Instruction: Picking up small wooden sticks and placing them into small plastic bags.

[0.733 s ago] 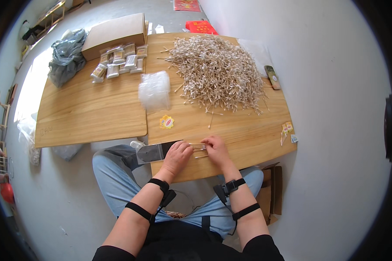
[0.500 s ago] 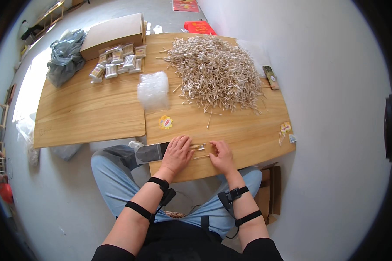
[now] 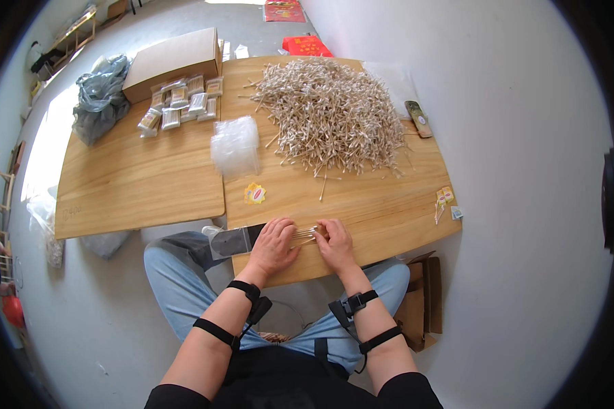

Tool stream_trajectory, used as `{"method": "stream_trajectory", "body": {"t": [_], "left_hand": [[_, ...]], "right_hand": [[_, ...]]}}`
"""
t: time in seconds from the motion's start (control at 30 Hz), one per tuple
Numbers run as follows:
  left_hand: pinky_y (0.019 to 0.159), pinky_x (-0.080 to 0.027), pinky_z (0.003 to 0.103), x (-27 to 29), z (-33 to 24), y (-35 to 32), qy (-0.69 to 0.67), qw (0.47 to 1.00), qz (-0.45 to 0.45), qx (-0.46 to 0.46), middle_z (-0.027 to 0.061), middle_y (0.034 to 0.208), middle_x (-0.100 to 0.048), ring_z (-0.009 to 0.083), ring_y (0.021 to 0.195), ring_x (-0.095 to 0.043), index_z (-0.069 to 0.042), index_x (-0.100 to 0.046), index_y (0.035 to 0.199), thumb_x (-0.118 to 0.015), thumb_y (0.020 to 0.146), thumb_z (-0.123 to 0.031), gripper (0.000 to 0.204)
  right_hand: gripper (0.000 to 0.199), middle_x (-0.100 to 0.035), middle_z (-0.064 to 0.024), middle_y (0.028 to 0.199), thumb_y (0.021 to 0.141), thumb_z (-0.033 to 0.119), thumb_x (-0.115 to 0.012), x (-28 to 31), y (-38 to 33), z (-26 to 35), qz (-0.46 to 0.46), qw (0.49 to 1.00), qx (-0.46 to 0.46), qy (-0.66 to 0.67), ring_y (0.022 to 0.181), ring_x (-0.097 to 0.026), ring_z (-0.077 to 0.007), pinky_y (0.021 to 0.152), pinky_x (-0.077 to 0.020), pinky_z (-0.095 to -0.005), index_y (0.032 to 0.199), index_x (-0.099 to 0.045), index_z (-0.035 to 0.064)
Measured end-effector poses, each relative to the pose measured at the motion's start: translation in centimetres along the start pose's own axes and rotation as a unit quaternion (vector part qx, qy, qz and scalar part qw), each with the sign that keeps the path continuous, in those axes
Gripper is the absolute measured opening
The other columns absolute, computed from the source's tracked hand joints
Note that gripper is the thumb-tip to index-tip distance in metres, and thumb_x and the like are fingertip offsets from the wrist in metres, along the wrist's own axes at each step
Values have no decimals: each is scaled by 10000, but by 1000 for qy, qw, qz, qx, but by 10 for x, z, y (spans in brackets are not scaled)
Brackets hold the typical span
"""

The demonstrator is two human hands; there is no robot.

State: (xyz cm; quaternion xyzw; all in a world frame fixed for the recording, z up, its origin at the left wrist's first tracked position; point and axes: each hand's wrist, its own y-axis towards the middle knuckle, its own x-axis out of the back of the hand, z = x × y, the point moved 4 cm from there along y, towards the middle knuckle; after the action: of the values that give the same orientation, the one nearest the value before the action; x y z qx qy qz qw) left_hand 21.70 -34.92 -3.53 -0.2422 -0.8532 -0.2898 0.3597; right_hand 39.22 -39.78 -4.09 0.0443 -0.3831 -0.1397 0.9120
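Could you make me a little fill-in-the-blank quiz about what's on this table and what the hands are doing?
1. Both hands, left hand and right hand, press on a small bundle of ____ at the table's near edge.
2. The big heap of sticks lies on the ____ tabletop.
3. The stack of clear plastic bags sits to the ____ of the heap.

Missing words: sticks; wooden; left

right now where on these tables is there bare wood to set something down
Widest free patch: the left table, between the small packets and its near edge. A smaller strip lies right of the swab pile, toward the stickers. Crowded: the pile, the clear bags, and around both hands.
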Motion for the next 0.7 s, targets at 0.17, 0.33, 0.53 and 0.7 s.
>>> {"method": "stream_trajectory", "body": {"t": [0.17, 0.33, 0.53, 0.7], "left_hand": [[1065, -381, 419, -3, 2, 1, 2, 1000, -28, 11, 115, 1226, -560, 310, 1222, -500, -53, -555, 1104, -711, 759, -182, 400], [1050, -392, 426, -8, 6, 1, 4, 998, -38, 41, 125, 1233, -557, 318, 1210, -505, -45, -549, 1110, -701, 764, -176, 400], [1057, -386, 431, -9, 6, 2, 18, 997, -62, 50, 144, 1264, -544, 324, 1224, -499, -33, -541, 1145, -692, 786, -201, 424], [1090, -355, 434, -10, 9, 1, 32, 996, -58, 65, 156, 1330, -514, 321, 1272, -471, -27, -521, 1221, -677, 815, -239, 483]], "right_hand": [[268, -596, -115, 919, 810, 177, -707, -2, 25, -19, -42, 997, -60, -13, 883, -591, -313, 774, -486, -410, 1033, -609, 65], [239, -603, -124, 943, 820, 240, -701, -8, 72, -14, -119, 978, -59, -158, 942, -590, -324, 805, -483, -435, 948, -591, 71], [186, -606, -125, 934, 812, 205, -690, -10, 78, -23, -86, 973, -54, -209, 918, -582, -328, 784, -478, -451, 862, -563, 78], [112, -598, -95, 801, 803, 170, -692, -7, 46, -14, -28, 994, 16, -101, 815, -588, -309, 724, -468, -442, 829, -616, 92]]}}
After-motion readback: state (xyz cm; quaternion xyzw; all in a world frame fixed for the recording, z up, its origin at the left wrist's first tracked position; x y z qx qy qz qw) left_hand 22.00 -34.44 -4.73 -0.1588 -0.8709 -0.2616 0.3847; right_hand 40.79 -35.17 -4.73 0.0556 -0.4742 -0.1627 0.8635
